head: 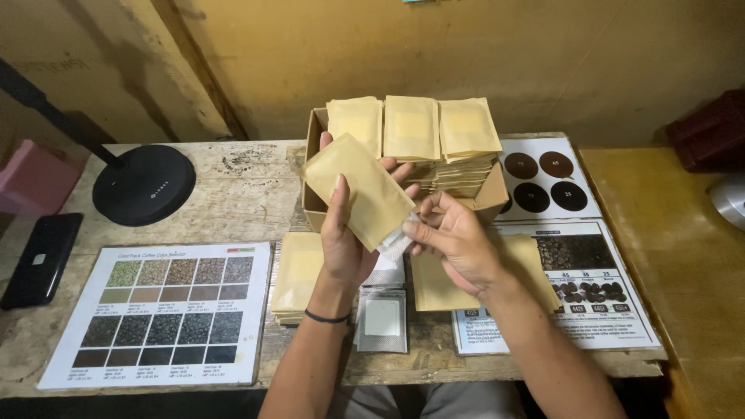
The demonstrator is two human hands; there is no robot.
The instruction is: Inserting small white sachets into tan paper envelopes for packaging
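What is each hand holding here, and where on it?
Left hand grips the tan pouch around its middle; right hand pinches a white piece at the pouch's lower end.

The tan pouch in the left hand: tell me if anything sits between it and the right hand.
Nothing visible does. The left hand holds the tan pouch tilted above the table, and the right hand is already at its lower corner, pinching a white packet there. The cardboard box stands behind them.

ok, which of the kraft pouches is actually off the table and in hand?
The tilted pouch in the left hand, with the right hand at its lower corner. The rest stand in the box or lie stacked flat.
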